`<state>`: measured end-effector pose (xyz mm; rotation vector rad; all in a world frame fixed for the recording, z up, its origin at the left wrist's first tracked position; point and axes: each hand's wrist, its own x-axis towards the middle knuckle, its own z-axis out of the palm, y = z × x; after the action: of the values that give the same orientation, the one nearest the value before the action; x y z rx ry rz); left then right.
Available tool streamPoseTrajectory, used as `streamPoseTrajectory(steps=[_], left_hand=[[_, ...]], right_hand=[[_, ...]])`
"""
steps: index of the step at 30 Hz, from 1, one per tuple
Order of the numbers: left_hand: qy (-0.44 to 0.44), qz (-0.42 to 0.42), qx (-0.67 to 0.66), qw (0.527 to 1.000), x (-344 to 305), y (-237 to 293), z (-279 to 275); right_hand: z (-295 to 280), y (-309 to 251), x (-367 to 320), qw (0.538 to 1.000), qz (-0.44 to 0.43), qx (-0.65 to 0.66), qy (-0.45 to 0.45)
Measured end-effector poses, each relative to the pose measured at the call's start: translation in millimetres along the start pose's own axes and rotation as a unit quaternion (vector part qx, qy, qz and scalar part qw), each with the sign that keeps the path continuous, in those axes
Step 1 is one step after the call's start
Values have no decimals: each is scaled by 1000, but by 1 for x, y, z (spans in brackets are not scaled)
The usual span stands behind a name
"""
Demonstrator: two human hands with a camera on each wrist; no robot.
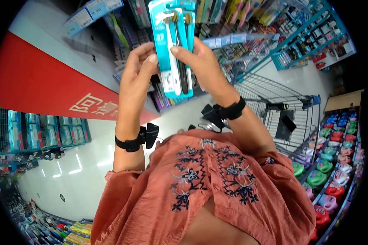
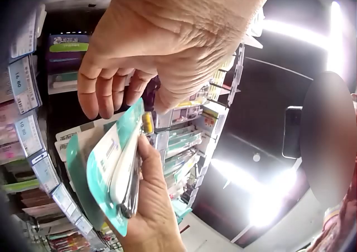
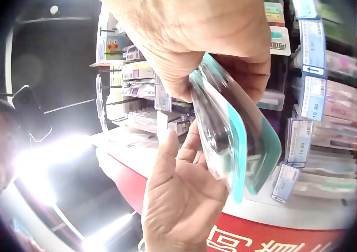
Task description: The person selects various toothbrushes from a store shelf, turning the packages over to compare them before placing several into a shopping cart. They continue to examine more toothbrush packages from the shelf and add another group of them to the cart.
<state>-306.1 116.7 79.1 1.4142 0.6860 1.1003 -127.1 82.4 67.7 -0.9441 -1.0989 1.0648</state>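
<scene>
While the right hand (image 1: pixel 204 61) clamps the two-toothbrush pack (image 1: pixel 172 32) at 12 o'clock, the left hand (image 1: pixel 133 73) rests its thumb on the pack's edge, fingers loose; shopping cart (image 1: pixel 274 106) at 3 o'clock

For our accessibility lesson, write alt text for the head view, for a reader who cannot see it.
A person's right hand holds up a teal two-toothbrush pack in a shop aisle, the left hand touching its edge. A wire shopping trolley stands to the right, beside shelves of colourful goods.
</scene>
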Motion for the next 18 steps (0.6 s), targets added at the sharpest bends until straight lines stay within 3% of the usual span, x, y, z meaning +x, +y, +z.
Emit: streamPoseTrajectory(steps=[5, 7, 10, 12, 16, 18], left_hand=[[-18, -13, 1, 1000, -6, -15, 6], [-14, -16, 10, 1000, -9, -17, 11], [-31, -7, 34, 999, -14, -25, 19], [-49, -23, 49, 997, -18, -33, 21], [-99, -10, -32, 994, -20, -16, 32], [-88, -68, -114, 987, -19, -22, 28]], right_hand=[[-4, 5, -4, 999, -5, -27, 22], [-5, 8, -4, 994, -35, -96, 27], [1, 11, -4, 998, -33, -42, 27], [5, 0, -11, 994, -50, -91, 45], [2, 5, -16, 983, -63, -161, 63], [-4, 5, -19, 977, -37, -200, 56]])
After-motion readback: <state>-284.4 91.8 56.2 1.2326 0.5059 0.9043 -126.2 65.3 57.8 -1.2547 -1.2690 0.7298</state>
